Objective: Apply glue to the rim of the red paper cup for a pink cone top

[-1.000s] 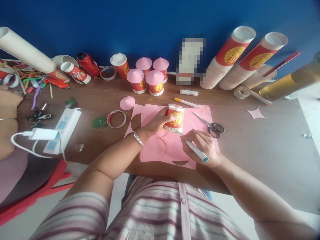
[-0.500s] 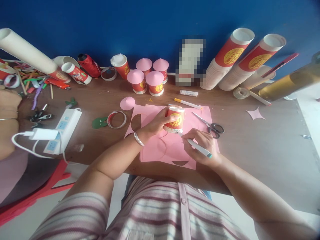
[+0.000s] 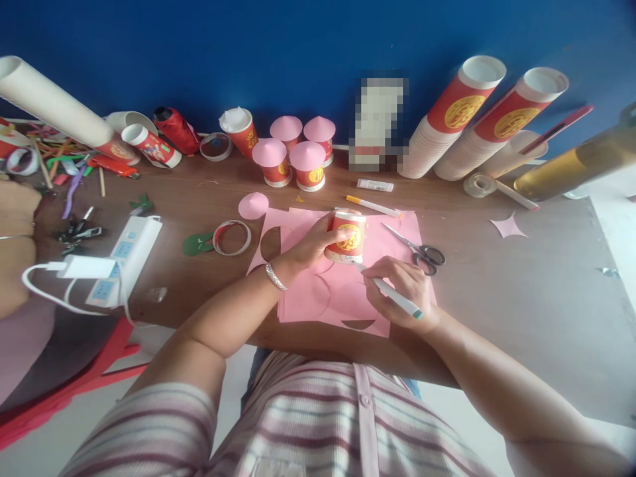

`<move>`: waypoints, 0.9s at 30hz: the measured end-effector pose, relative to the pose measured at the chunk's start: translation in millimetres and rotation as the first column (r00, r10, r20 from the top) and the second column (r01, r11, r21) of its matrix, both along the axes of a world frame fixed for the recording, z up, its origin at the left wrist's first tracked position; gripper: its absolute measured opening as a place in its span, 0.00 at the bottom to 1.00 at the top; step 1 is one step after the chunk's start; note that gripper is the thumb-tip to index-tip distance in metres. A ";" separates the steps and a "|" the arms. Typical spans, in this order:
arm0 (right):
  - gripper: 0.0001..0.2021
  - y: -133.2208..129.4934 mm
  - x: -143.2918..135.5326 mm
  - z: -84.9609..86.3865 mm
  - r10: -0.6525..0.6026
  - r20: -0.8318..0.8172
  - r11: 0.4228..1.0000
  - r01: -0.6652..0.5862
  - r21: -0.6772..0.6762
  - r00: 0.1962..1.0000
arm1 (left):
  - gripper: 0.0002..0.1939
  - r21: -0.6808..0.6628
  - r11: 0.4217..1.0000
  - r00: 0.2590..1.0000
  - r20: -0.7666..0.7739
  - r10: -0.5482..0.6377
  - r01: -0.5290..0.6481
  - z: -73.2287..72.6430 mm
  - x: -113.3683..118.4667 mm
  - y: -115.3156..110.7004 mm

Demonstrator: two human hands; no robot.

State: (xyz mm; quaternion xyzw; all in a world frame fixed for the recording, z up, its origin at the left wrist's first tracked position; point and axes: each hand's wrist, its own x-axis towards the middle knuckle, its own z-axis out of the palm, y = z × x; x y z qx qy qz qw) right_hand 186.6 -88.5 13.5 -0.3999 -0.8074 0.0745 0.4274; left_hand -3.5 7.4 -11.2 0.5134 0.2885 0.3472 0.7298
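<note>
My left hand (image 3: pixel 317 244) is wrapped around a red paper cup (image 3: pixel 352 240) with a gold emblem, its thumb lying across the front. A white band with small drawn marks runs along the cup's lower edge. In my right hand (image 3: pixel 403 286) is a white marker (image 3: pixel 396 297) with a teal end, its tip at or very near that band. Beneath both hands lie pink paper sheets (image 3: pixel 303 295) with round cutouts and outlines. Black-handled scissors (image 3: pixel 428 257) rest on the sheets' right side, and a yellow-capped marker (image 3: pixel 370 204) lies at their top edge.
Several red cups with pink cone tops (image 3: pixel 307 156) stand by the wall. A loose pink cone (image 3: pixel 253 205) and a tape roll (image 3: pixel 232 237) lie left. Tall cup stacks (image 3: pixel 457 109) lean at right, near a glue stick (image 3: pixel 375 185). A power strip (image 3: pixel 126 255) sits left, beside another person's arm (image 3: pixel 17 245).
The marker's rear end has dipped slightly lower and to the right, with its tip still by the cup's white band. The cup has shifted very slightly in my left hand.
</note>
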 end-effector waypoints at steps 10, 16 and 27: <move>0.10 1.7 1.0 -2.9 0.051 0.003 0.998 -0.052 0.031 0.999 | 0.18 -0.019 1.000 1.000 0.015 -0.009 0.010 3.5 2.0 -0.3; 0.09 1.5 1.1 -2.5 0.044 0.000 0.998 -0.044 0.041 0.999 | 0.21 -0.017 1.000 1.000 0.023 -0.004 0.005 3.4 1.3 -0.4; 0.11 2.6 1.4 2.0 0.095 -0.044 0.993 -0.091 0.075 0.995 | 0.17 -0.207 0.975 0.985 0.132 0.109 -0.080 -1.7 1.9 -0.7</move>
